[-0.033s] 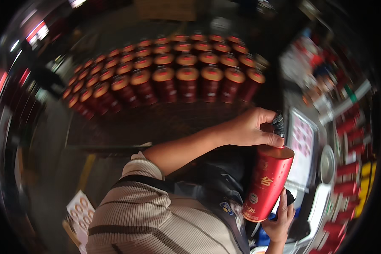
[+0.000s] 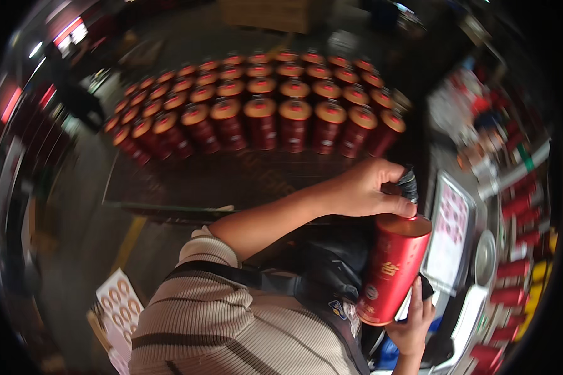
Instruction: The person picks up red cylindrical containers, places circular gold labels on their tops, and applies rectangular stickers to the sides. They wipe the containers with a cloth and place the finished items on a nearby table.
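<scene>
A red cylindrical bottle [image 2: 397, 265] with gold markings and a gold-coloured top is held slightly tilted at the right, close to my body. My left hand [image 2: 369, 187] pinches its narrow neck from above, thumb and finger closed round it. Black wrapping [image 2: 408, 185] shows at the fingers of that hand. Low down, my right hand [image 2: 413, 324] supports the bottle from its right side and base, fingers pointing up along it. Part of the right-hand grip is hidden behind the bottle.
Rows of similar red bottles [image 2: 294, 119] stand on a dark table [image 2: 169, 187] ahead. To the right are a tray with a printed sheet [image 2: 447, 222], a round metal dish [image 2: 485, 250] and several red items [image 2: 512, 273]. A sheet with ring-shaped labels [image 2: 120, 303] lies at lower left.
The view has turned a little, so the rows of bottles and the table sit farther right. Both hands keep hold of the red bottle, almost unmoved.
</scene>
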A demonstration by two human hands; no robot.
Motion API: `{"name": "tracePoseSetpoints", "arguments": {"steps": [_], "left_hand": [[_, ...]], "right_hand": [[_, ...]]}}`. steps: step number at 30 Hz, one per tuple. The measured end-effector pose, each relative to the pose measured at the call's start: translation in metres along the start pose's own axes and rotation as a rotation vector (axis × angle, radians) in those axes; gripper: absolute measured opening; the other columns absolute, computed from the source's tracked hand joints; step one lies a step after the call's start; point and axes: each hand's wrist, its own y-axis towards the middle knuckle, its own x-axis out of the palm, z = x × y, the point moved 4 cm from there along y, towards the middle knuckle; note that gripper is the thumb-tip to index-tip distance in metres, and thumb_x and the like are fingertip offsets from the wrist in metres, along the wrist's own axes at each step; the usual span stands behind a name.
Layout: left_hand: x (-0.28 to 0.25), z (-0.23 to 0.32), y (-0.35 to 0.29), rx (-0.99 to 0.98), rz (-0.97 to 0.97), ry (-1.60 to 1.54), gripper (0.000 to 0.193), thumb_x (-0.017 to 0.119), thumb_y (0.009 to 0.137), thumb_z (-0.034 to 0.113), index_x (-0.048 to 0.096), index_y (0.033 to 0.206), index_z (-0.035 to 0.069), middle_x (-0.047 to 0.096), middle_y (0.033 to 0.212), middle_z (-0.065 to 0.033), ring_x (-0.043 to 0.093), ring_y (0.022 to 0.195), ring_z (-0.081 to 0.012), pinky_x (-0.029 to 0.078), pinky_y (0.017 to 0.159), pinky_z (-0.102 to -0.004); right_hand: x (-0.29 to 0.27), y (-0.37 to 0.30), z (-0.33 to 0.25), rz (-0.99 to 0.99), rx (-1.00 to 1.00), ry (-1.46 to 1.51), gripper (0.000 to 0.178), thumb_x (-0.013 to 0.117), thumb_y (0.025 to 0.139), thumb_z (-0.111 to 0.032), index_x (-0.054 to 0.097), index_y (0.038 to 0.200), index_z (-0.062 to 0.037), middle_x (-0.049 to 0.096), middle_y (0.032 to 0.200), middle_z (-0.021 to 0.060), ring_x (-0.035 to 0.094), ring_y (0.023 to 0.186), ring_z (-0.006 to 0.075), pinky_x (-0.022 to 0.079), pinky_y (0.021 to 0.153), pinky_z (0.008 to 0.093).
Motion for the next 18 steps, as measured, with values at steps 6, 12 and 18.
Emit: {"name": "tracePoseSetpoints", "arguments": {"steps": [6, 12, 18], "left_hand": [[-0.072, 0.112, -0.161, 0.024, 0.572, 1.103, 0.023, 0.083, 0.083, 0.019, 0.067, 0.088, 0.002, 0.064, 0.083, -0.0105, 0.064, 0.075, -0.0263, 0.049, 0.068, -0.0357], [-0.173, 0.172, -0.322, -0.093, 1.308, 1.528, 0.028, 0.079, 0.08, 0.016, 0.056, 0.077, 0.0, 0.054, 0.073, -0.0163, 0.055, 0.067, -0.0343, 0.045, 0.062, -0.0437], [-0.25, 0.225, -0.461, -0.231, 1.59, 1.765, 0.033, 0.076, 0.09, 0.023, 0.055, 0.079, 0.0, 0.049, 0.062, -0.0144, 0.045, 0.056, -0.0248, 0.042, 0.057, -0.038]], "right_hand": [[0.064, 0.084, 0.0, -0.343, 0.05, 0.063, 0.111, 0.09, 0.06, -0.011, 0.037, 0.157, -0.0243, 0.062, 0.118, 0.0343, 0.067, 0.083, 0.0495, 0.057, 0.07, 0.0478], [0.084, 0.068, 0.004, -0.458, 0.39, 0.322, 0.102, 0.084, 0.064, 0.0, 0.04, 0.156, -0.0144, 0.066, 0.119, 0.0239, 0.066, 0.093, 0.0404, 0.055, 0.084, 0.0401], [0.102, 0.086, -0.005, -0.354, 0.316, 0.361, 0.077, 0.076, 0.075, 0.001, 0.05, 0.147, -0.0056, 0.064, 0.105, 0.0225, 0.061, 0.074, 0.036, 0.051, 0.069, 0.0423]]}}
